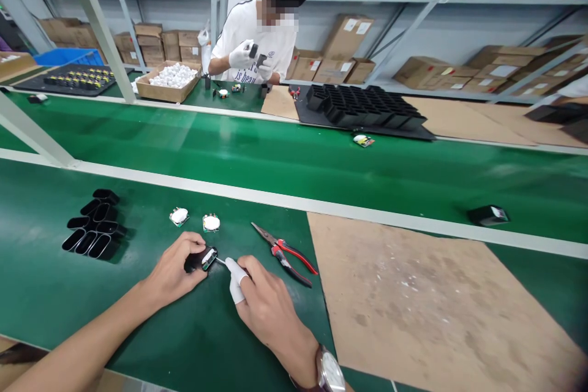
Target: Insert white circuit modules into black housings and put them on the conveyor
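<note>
My left hand (177, 272) is closed around a black oval housing (193, 262) that lies on its side on the green table. A white-topped circuit board (209, 258) shows at the housing's open end. My right hand (260, 294), with white covers on its fingertips, pinches a thin metal tool (221, 261) whose tip touches or nearly touches that end. Beyond my hands lie two white-topped boards, one on the left (179, 215) and one on the right (211, 223). Red-and-black pliers (285, 252) rest to the right, their jaws pointing away.
Several empty black housings (98, 223) stand at the left. A brown cardboard sheet (441, 306) covers the right side. Past a white rail (239, 194), a green conveyor (257, 153) carries a filled housing (489, 215) and a board (363, 140). A person (257, 43) works opposite.
</note>
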Motion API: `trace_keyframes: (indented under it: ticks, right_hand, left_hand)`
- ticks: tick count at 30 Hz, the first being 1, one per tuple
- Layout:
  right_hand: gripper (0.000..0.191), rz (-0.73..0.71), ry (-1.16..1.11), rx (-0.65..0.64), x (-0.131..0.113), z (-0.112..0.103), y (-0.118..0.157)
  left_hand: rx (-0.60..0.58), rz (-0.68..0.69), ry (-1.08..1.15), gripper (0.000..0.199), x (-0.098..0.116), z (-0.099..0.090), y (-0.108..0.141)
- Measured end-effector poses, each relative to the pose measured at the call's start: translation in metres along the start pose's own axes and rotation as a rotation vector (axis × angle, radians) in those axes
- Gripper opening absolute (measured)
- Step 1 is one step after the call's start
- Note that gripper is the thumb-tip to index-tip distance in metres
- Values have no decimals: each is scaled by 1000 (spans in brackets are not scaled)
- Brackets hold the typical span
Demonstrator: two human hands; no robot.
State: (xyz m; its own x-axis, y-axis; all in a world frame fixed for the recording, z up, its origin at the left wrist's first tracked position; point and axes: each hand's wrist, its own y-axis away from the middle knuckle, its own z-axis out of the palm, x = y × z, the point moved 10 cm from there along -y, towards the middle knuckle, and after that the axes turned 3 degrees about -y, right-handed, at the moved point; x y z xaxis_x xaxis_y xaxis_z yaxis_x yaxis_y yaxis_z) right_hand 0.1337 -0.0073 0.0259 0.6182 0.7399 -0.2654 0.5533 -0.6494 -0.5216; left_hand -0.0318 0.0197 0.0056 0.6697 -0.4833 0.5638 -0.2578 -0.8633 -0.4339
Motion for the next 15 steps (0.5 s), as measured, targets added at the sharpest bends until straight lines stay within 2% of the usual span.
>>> trace_keyframes:
  ticks: [15]
  right_hand:
    - [28, -18, 122, -62, -2, 4, -4]
  left_hand:
    - [4, 96, -34, 38, 7, 3, 2]
